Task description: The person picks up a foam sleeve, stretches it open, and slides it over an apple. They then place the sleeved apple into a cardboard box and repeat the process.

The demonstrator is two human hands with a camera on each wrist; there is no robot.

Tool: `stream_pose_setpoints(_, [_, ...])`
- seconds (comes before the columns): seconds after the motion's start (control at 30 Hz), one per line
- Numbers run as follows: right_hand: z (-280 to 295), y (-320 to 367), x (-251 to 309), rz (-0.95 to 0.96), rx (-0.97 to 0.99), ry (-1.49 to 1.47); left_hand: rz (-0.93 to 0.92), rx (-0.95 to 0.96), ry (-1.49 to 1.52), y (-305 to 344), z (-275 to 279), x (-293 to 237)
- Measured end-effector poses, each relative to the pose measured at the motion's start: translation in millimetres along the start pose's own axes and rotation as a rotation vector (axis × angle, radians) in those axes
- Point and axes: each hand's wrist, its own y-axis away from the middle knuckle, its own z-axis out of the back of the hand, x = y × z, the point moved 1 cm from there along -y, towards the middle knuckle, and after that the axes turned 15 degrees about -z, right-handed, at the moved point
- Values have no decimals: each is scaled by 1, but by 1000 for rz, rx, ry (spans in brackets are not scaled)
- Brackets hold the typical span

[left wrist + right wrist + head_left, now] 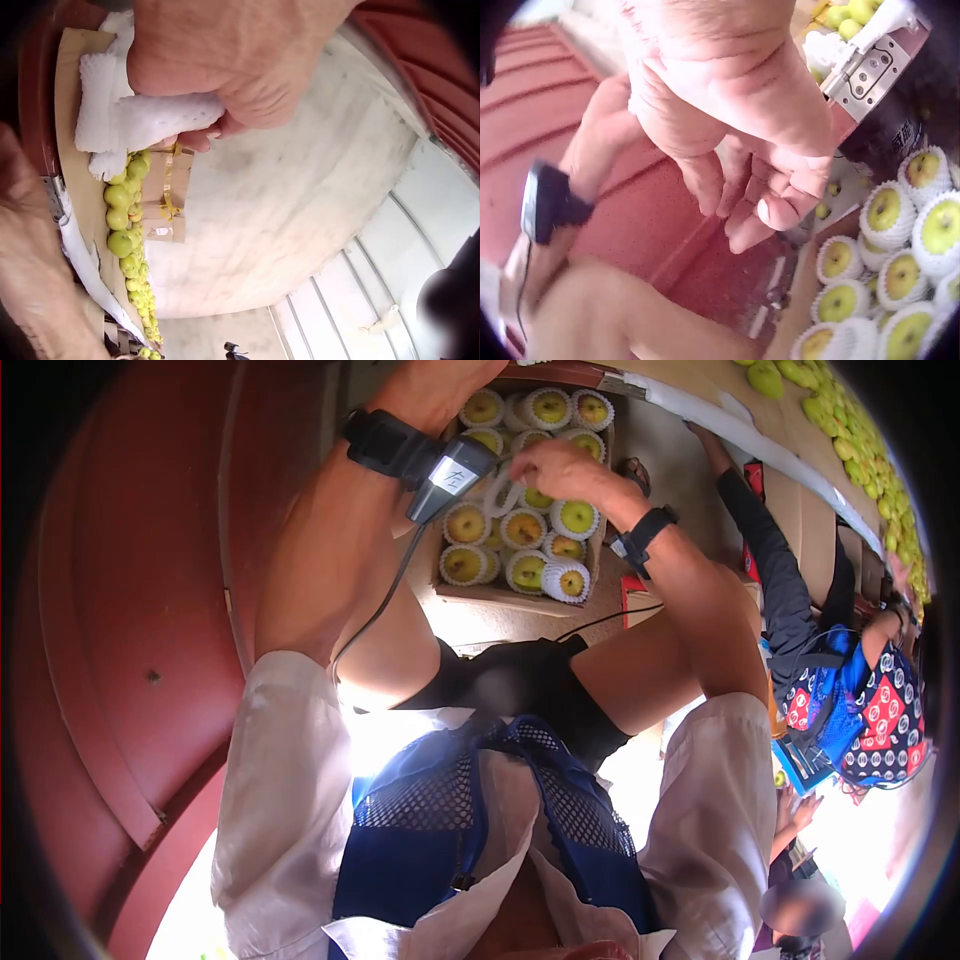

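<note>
In the head view my left hand (435, 390) reaches past the top edge, fingers out of frame. The left wrist view shows that left hand (225, 67) gripping a white foam net sleeve (169, 120), with more foam nets (94, 105) against it. My right hand (565, 470) hangs over a cardboard box (500, 598) of apples (523, 530) in foam nets; a looped foam net (500, 497) lies below its fingertips. Seen in the right wrist view, the right hand (735, 112) has loosely bent fingers and nothing visible between them.
Loose green apples (860, 460) cover a surface at the upper right. Red panels (130, 610) stand along the left. Another person's dark sleeve (770, 540) reaches in on the right, above a patterned bag (885, 725). A cable runs from my left wrist.
</note>
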Motion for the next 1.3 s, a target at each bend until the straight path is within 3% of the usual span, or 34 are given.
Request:
stream_pose_setpoints(0.33, [-58, -4, 3, -86, 125, 434, -19, 42, -63, 5, 2, -12])
stream_pose_setpoints(0.53, [-66, -21, -5, -114, 8, 289, -6, 11, -52, 6, 3, -21])
stream_pose_setpoints(0.77, [17, 16, 22, -16, -118, -373, 7, -45, 133, -1, 17, -35])
stream_pose_setpoints(0.8, [30, 24, 23, 75, -210, -433, 14, -50, 150, -3, 19, -37])
stream_pose_setpoints(0.9, [83, 60, 38, -144, -14, -839, 44, -96, 117, -3, 20, -49])
stream_pose_setpoints(1.03, [112, 68, 25, 10, -81, -1276, 1, -148, 122, -3, 14, -57])
stream_pose_setpoints(1.07, [120, 73, 25, 34, -74, -1338, 9, 43, 130, -8, 48, -37])
stream_pose_setpoints(1.17, [133, 77, 21, 109, -96, -1546, -91, -18, -99, -3, 29, -42])
stream_pose_setpoints(1.3, [141, 77, 14, 182, -90, -1646, -38, -33, -308, 6, 8, -41])
